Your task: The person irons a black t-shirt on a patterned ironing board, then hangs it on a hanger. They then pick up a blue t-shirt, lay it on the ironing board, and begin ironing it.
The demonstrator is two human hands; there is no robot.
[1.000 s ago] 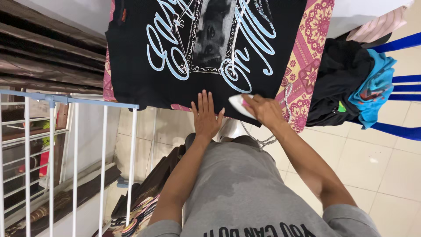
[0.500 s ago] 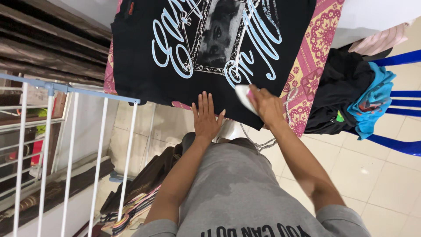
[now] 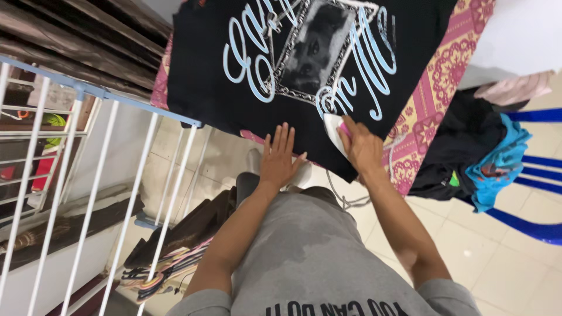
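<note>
From the head camera, looking down, the step in hand seemed to be pressing the lower part of a black T-shirt (image 3: pixel 234 88) spread front-up on a counter (image 3: pixel 436 99) covered with a pink patterned cloth. The right hand (image 3: pixel 362 149) was closed around the pink handle of a white clothes iron (image 3: pixel 333 129), which sat on the shirt just below the pale blue lettering, near the hem. The left hand (image 3: pixel 280 158) lay flat with its fingers spread on the hem edge nearest the person, just beside the iron, pinning the fabric.

To my eye, the next move called for sliding the iron along the hem while the flat hand kept the cloth taut and clear of the hot plate. The iron's cord (image 3: pixel 345 193) hung off the counter's edge.

The shirt looked smooth, with a framed grey picture inside the script. A white drying rack (image 3: pixel 134 169) stood at the left, and a heap of dark and turquoise clothes (image 3: pixel 474 152) rested on a blue chair (image 3: pixel 538 175) at the right.
</note>
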